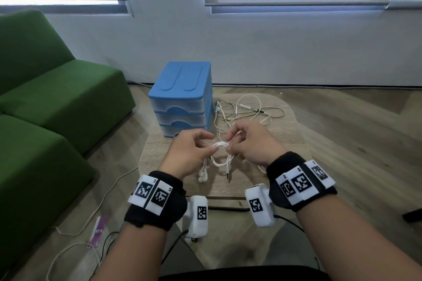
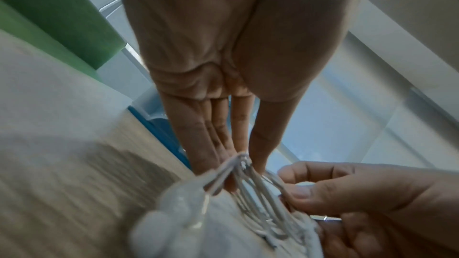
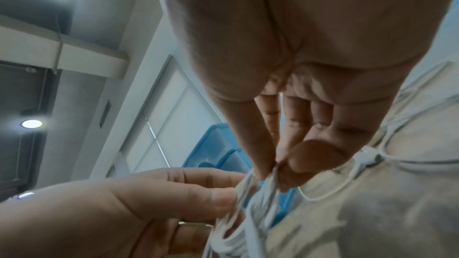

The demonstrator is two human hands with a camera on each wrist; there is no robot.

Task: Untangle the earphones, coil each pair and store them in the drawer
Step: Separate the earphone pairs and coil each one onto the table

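A pair of white earphones [image 1: 219,153] is gathered into a small coil of several loops above the wooden table [image 1: 269,162]. My left hand [image 1: 211,144] pinches the coil's left side and my right hand [image 1: 229,145] pinches its right side. The earbuds [image 1: 202,176] and the jack plug [image 1: 228,173] dangle below the coil. In the left wrist view the white earphones [image 2: 250,183] fan out from my left fingertips [image 2: 258,161]. A second, cream pair [image 1: 249,110] lies tangled on the table behind my hands. The blue drawer unit [image 1: 182,100] stands at the table's back left with all three drawers closed.
A green sofa [image 1: 45,107] fills the left side. White cables [image 1: 100,201] and a purple packet [image 1: 98,230] lie on the floor by the table's left edge. A wall with windows is behind the table.
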